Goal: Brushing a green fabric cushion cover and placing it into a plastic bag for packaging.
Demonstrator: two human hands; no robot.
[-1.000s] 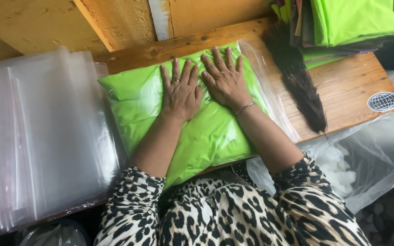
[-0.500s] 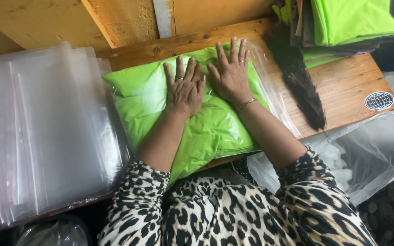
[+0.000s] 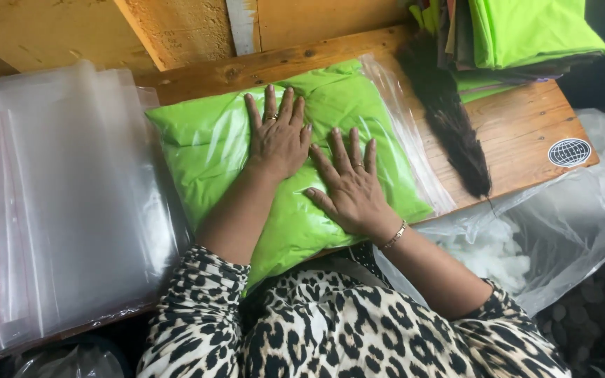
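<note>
Both hands, left hand [image 3: 278, 136] and right hand [image 3: 348, 185], press flat, fingers spread, grasping nothing, atop the green bagged cushion [image 3: 204, 150].

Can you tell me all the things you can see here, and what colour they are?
bagged green cloth: one, bright green inside a clear plastic bag, middle of the table under both hands
wooden table: one, brown, under the bag
clear bags: a stack, see-through, left of the green bag
folded cloths: a pile, mostly bright green with some darker ones, top right
dark brush: one, black-brown, right of the green bag
round sticker: one, black and white, right end of the table
big plastic sack: one, clear, with white fluff inside, lower right
left hand: flat on the green bag, wearing a ring
right hand: flat on the green bag, bracelet at the wrist
</note>
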